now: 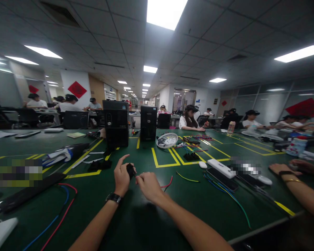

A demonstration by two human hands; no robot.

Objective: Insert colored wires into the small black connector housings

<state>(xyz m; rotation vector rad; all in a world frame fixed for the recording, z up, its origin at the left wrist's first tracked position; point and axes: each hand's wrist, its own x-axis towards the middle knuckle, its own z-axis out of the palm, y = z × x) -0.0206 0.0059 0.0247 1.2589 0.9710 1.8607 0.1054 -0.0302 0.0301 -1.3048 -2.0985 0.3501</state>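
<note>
My left hand point(122, 177), with a black watch on its wrist, grips a small black piece point(131, 170) between thumb and fingers, the index finger raised. What kind of piece it is I cannot make out. Right beside it, my right hand point(149, 184) is closed in a pinch at the piece's edge; whatever its fingertips hold is hidden. Past the right hand's knuckles show a red wire point(167, 183) and a dark wire end. Further right lies a short yellow-green wire point(187, 178). More black pieces lie on the green table point(141, 223), in a clump point(191, 156) and a pile point(99, 165).
Two black computer cases point(116, 125) stand ahead, with a white basket point(167, 140) to their right. A white power strip point(221, 168) and a dark phone point(222, 179) lie at right, near another person's hands point(285, 169). Long blue and red wires point(64, 212) curve at left.
</note>
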